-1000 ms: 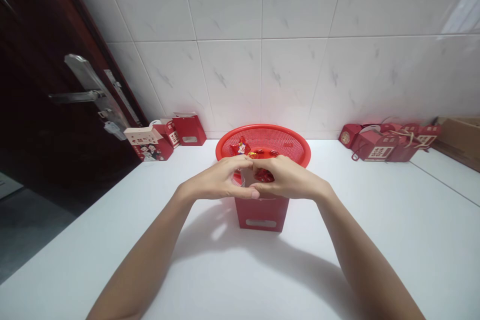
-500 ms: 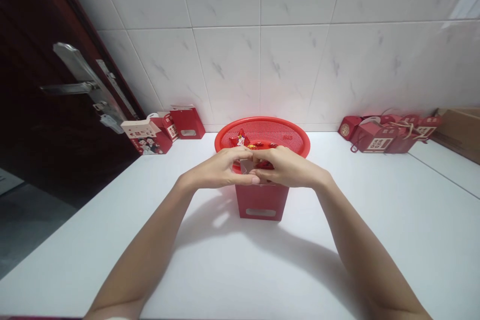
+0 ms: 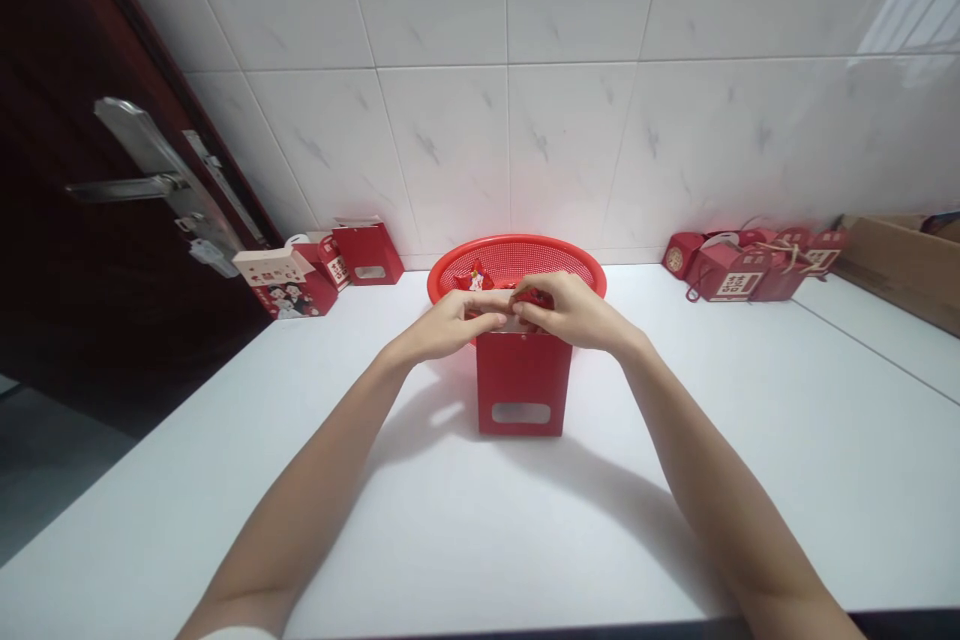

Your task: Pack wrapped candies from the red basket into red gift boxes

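A red paper gift box stands upright on the white table, its cut-out window low on the side facing me. My left hand pinches the box's top edge from the left, thumb in front and fingers behind. From the right, my right hand curls over the same top edge, its fingertips meeting those of my left hand. Something shiny and red shows between the right thumb and fingers; I cannot tell if it is held or lies behind. Behind the box sits a red plastic basket with red-wrapped sweets, partly hidden by my hands.
At the back left stand a box with printed figures and another red box. Several red gift boxes with string lie at the back right, beside a brown cardboard box. A dark door borders the left side.
My hands have moved lower and closer together over the box's top. The box now faces me more squarely and its top looks narrower. The view has shifted slightly.
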The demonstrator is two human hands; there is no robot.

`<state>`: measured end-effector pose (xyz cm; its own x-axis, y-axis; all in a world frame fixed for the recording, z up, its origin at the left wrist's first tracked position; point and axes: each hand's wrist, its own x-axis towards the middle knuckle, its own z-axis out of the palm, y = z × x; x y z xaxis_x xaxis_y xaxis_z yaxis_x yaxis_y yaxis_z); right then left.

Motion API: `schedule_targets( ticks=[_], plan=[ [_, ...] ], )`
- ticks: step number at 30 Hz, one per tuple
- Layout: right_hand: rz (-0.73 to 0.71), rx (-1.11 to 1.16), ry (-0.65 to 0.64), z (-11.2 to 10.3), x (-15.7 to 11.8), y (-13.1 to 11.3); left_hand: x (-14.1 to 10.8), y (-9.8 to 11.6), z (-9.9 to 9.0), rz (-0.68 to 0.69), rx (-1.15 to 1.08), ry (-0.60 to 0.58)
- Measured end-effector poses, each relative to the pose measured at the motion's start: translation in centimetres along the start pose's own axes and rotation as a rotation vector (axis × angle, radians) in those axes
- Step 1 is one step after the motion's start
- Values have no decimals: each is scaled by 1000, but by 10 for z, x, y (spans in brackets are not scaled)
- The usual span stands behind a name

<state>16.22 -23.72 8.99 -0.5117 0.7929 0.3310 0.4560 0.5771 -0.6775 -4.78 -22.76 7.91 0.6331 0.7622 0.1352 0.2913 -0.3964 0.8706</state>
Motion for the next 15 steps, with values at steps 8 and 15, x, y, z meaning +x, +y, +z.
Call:
schedule_targets(
  ticks=[8,15],
  plan=[
    [-3,83,-71,-11,-11,-16,-9,21,6,-105,-12,105],
    [-43,1,-96,-17,-24,-37,-15,32,10,-93,-27,252]
  ],
)
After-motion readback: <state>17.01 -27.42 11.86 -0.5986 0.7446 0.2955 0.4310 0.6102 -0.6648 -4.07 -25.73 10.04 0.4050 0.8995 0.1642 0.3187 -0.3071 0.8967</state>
